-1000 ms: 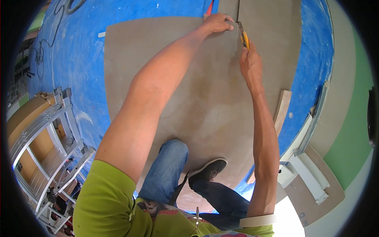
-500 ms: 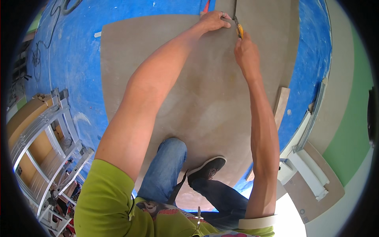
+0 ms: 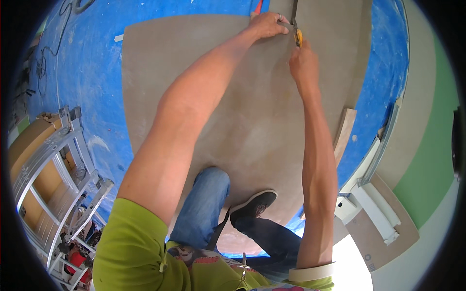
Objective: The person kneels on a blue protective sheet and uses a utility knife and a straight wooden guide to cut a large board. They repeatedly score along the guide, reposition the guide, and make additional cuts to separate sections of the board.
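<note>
A large grey-brown flat sheet (image 3: pixel 252 111) lies under my arms, with my knee and shoe on it. My left hand (image 3: pixel 268 25), a ring on one finger, grips the sheet's far edge, fingers bent close to a dark slit (image 3: pixel 294 10). A red pointed thing (image 3: pixel 258 7) sticks out just beyond that hand; most of it is out of view. My right hand (image 3: pixel 304 60) is closed around a yellow utility knife (image 3: pixel 299 38), its tip at the near end of the slit, just right of my left fingers.
Blue sheeting (image 3: pixel 92 72) covers the floor around the sheet. An aluminium ladder (image 3: pixel 53 160) stands at the left beside a cardboard box (image 3: pixel 29 155). At the right lie a wooden strip (image 3: pixel 344 136) and white trim pieces (image 3: pixel 376 208) near the wall. A dark cable (image 3: pixel 63 29) lies far left.
The view has shifted slightly. Both hands stay together at the sheet's far edge, the knife now a little more upright and closer to my left fingers.
</note>
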`<state>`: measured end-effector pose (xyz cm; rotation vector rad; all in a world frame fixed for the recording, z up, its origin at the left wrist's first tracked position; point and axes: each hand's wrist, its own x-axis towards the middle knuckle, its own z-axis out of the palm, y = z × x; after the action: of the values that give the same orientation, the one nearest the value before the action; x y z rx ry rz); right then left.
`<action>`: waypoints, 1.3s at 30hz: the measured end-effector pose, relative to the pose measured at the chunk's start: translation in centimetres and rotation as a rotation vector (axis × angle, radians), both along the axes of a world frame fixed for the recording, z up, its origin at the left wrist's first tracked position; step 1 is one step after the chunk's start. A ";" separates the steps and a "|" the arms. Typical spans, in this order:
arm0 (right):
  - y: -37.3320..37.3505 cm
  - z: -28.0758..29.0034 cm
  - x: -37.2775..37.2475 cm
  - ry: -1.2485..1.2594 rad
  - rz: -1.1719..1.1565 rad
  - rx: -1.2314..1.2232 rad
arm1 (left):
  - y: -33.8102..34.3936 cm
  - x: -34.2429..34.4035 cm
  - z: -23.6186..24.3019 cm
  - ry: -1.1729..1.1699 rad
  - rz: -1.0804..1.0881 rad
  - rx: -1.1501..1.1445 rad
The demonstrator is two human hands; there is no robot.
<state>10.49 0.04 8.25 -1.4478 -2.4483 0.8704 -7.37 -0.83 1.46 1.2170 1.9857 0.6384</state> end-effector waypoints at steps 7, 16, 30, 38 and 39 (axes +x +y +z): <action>-2.3 1.4 0.1 -0.031 -0.031 -0.002 | 0.0 -0.1 -0.2 0.027 -0.024 0.016; -1.9 2.0 0.2 -0.027 -0.004 -0.059 | -0.3 -0.2 -1.0 0.056 -0.022 0.022; -3.8 1.9 1.4 -0.053 -0.005 -0.049 | 0.3 -0.5 -0.3 -0.059 -0.020 0.068; -3.0 0.5 1.1 -0.032 -0.096 -0.103 | 0.6 -0.3 0.0 -0.084 -0.023 0.056; -2.9 0.2 1.0 0.005 -0.085 -0.085 | 0.5 -0.5 0.0 -0.113 -0.021 0.054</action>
<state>11.51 -2.83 8.48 -1.5629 -2.3542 0.9692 -7.82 -0.32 1.49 1.2052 1.8702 0.7378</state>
